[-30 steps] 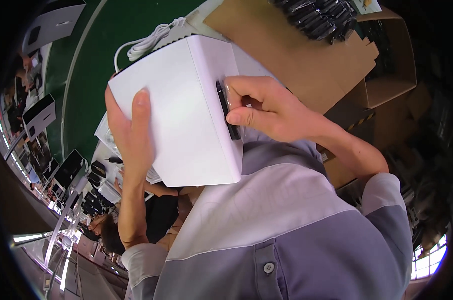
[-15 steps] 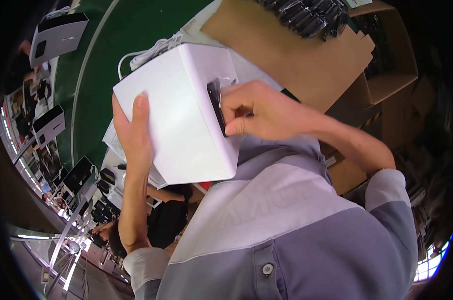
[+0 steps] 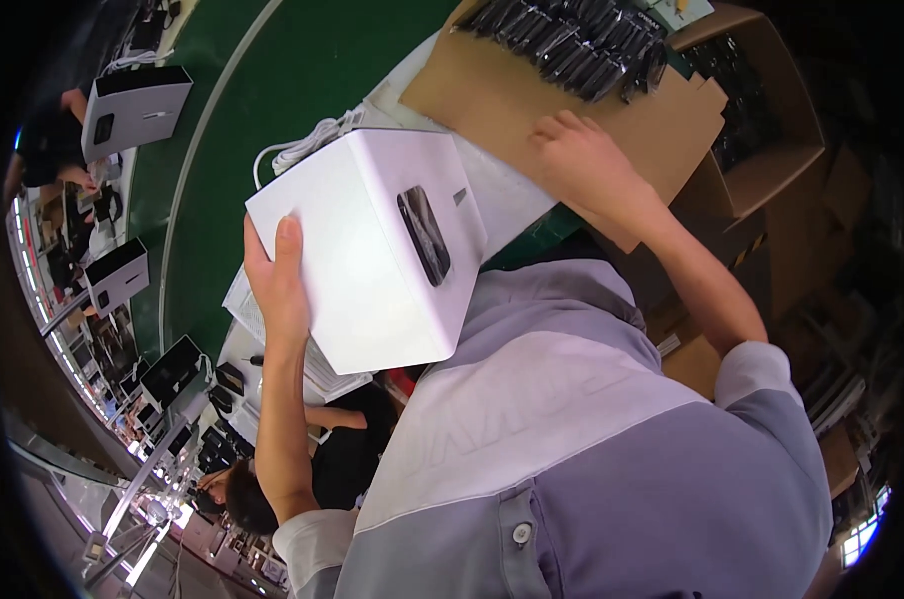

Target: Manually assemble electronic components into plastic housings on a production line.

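My left hand grips the left side of a white box-shaped appliance, with the thumb lying on its broad face and the other fingers behind. A long black panel with rounded ends, glossy like film, sits in the appliance's right side. Beside it is a small narrow slot. Away from the appliance, my right hand hovers over or touches a brown cardboard sheet. Its fingers are loosely bent and I see nothing in them. Several black film-wrapped strips lie piled just beyond.
An open carton with more dark wrapped pieces stands at the right. A coiled white cable lies behind the appliance, near the green conveyor belt. Similar white appliances stand at the far left. Co-workers are at the left; one wears black.
My right hand has left the black panel and moved far right to the cardboard. The panel now shows uncovered in the appliance. My left hand still holds the appliance, slightly lower in view.
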### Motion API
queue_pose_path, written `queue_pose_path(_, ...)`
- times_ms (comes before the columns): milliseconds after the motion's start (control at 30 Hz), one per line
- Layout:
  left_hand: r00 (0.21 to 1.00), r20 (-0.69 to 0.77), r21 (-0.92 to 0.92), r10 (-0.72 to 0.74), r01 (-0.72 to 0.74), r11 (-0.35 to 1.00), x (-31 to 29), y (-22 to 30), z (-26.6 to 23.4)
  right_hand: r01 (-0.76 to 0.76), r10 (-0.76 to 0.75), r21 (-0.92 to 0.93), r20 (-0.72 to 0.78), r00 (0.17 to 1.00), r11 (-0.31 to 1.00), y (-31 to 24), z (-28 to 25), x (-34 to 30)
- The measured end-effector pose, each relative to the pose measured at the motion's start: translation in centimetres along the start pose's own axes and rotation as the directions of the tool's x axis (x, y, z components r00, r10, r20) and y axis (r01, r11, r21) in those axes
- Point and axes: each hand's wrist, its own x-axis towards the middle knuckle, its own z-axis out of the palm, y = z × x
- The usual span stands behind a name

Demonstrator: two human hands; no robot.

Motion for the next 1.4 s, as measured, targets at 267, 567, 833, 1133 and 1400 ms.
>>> queue_pose_path(267, 0.998, -0.045, 0.020, -0.040, 0.041, 0.999, 0.2, -0.1, -0.3, -0.190, -0.171, 0.981, 0.195, 0.966, 0.048, -8.9, -7.5, -0.9)
queue_pose_path(567, 0.999, -0.020, 0.084, 0.033, -0.031, 0.996, 0.0, -0.8, 0.1, -0.632, 0.772, 0.665, 0.129, 0.622, 0.398, 2.0, 13.0, -3.1)
queue_pose_path(833, 1.000, -0.012, -0.003, -0.022, 0.022, 1.000, -0.2, -0.9, -0.1, -0.142, 0.187, 0.990, 0.138, 0.973, 0.011, -7.8, -0.5, -0.4)
queue_pose_path(1133, 0.965, -0.189, 0.090, 0.182, -0.167, 0.982, -0.7, -0.9, 1.5, -0.495, 0.380, 0.621, 0.319, 0.868, 0.608, 2.7, 17.3, -8.8)
queue_pose_path(1400, 0.909, 0.231, -0.124, -0.346, 0.380, 0.917, -6.9, -1.0, -3.9, -0.536, 0.581, 0.775, 0.279, 0.765, 0.334, 6.1, 12.2, -4.2)
